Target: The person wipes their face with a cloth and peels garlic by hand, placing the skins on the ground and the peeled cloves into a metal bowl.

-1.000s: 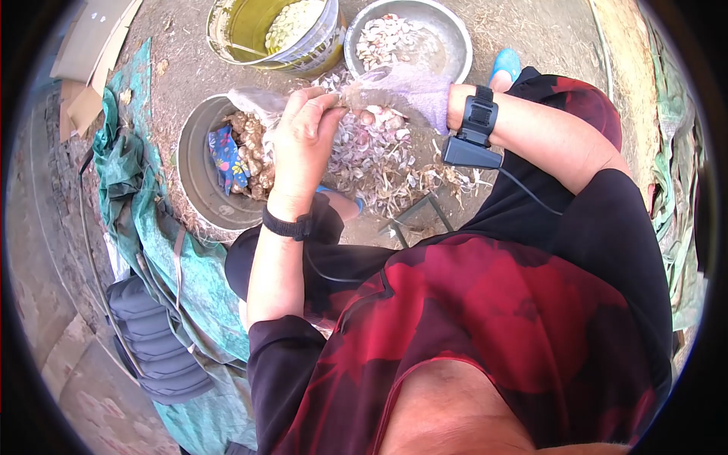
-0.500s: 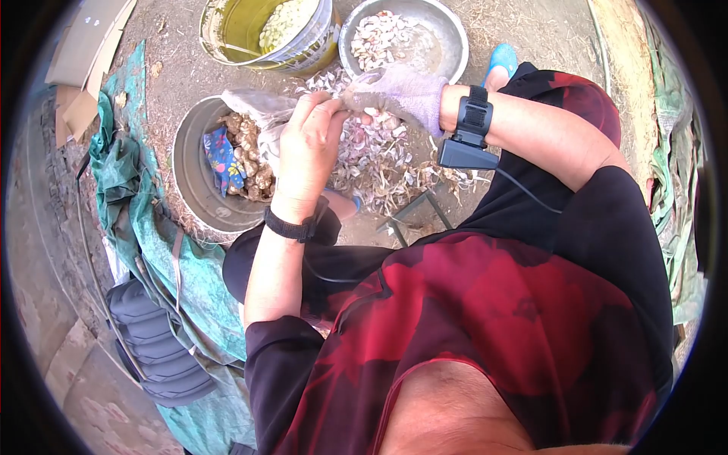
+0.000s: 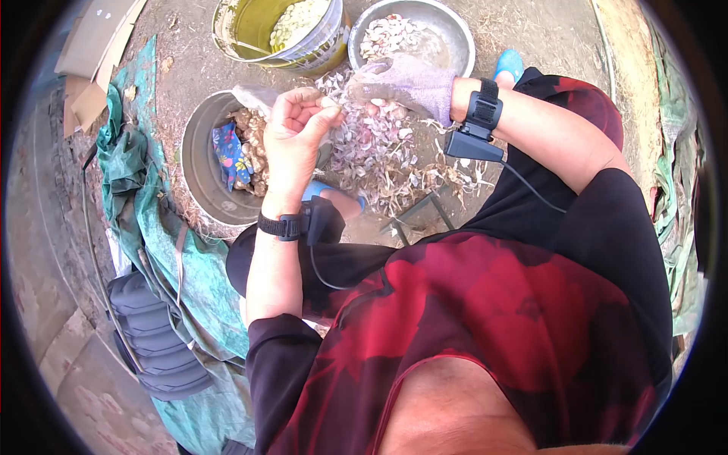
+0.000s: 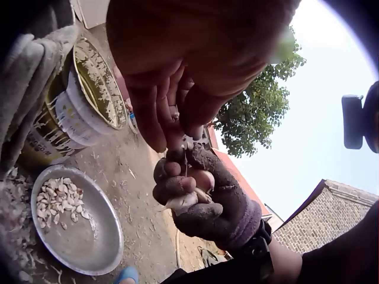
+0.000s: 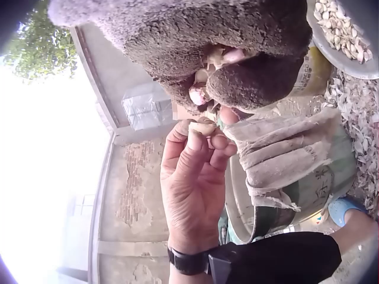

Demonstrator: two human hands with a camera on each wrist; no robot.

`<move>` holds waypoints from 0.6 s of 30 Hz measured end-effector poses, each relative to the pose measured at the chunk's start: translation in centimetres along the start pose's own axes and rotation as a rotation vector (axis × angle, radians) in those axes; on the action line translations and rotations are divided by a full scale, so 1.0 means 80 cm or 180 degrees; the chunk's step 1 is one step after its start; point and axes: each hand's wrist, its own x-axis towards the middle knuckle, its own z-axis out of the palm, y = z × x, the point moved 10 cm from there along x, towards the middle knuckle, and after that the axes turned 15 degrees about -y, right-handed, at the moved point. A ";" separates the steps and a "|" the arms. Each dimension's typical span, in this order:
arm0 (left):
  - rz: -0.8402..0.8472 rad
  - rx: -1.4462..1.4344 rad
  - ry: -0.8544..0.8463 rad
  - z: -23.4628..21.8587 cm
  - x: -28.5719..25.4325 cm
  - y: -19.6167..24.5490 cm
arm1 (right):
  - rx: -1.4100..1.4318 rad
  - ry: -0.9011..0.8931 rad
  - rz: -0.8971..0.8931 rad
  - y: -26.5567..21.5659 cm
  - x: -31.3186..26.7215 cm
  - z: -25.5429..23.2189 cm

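Note:
My bare left hand (image 3: 292,152) pinches a pale garlic clove (image 5: 202,128) between thumb and fingertips, palm turned upward. Just right of it, my right hand (image 3: 406,83) wears a dirty lilac work glove whose fingertips leave skin showing. Its fingers curl round several garlic cloves (image 4: 202,179), some with pinkish skin. Both hands hover above a heap of garlic skins (image 3: 375,152) on the ground. At the left stands a metal bucket (image 3: 199,163) of unpeeled garlic bulbs (image 3: 254,152), with a blue flowered cloth (image 3: 226,155) inside and a grey cloth (image 5: 290,154) over its rim.
Beyond the hands, a yellowish paint bucket (image 3: 322,53) holds pale cloves. Next to it a shallow metal basin (image 3: 465,57) contains unpeeled-looking cloves (image 4: 59,201). Green tarpaulin (image 3: 189,265) and a dark ribbed object (image 3: 155,334) lie at the left; cardboard (image 3: 95,38) is at the upper left.
The left hand has drawn away from the gloved right hand and turned its palm up, now with a pale clove between its fingertips. Earlier the fingers of both hands met.

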 end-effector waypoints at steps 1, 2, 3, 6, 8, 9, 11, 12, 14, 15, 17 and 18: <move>-0.0039 0.0105 0.0025 -0.002 0.000 -0.004 | 0.0237 -0.0133 -0.0200 -0.006 0.000 0.006; -0.0077 0.0211 0.0051 -0.003 -0.001 -0.007 | 0.0161 -0.0186 -0.0214 -0.009 -0.001 0.009; -0.0083 0.0210 0.0046 -0.002 -0.001 -0.008 | 0.0168 -0.0181 -0.0213 -0.011 -0.001 0.010; -0.0260 0.0912 0.0072 -0.004 0.001 -0.010 | 0.0116 -0.0256 -0.0122 -0.005 0.004 0.012; 0.0141 0.1361 -0.0068 0.004 0.007 0.002 | -0.0702 0.0000 -0.0654 -0.019 0.006 0.001; 0.0128 0.1353 -0.0069 0.004 0.007 0.000 | -0.0691 0.0001 -0.0643 -0.023 0.003 0.002; 0.0265 0.1619 -0.0131 0.009 0.008 0.007 | -0.0066 -0.0115 -0.0157 -0.009 -0.001 0.005; 0.0256 0.1613 -0.0133 0.008 0.007 0.005 | -0.0058 -0.0113 -0.0150 -0.005 0.001 0.004; 0.0358 0.2038 -0.0390 0.017 0.006 0.006 | -0.1077 0.0129 -0.0378 -0.015 0.001 -0.002; 0.0355 0.2033 -0.0393 0.019 0.007 0.007 | -0.1074 0.0131 -0.0374 -0.015 0.001 -0.001; 0.0242 0.1907 -0.0325 0.021 0.006 0.005 | -0.0714 -0.0103 -0.0048 0.000 0.002 0.007; 0.0247 0.1906 -0.0326 0.021 0.006 0.004 | -0.0718 -0.0099 -0.0049 -0.001 0.001 0.007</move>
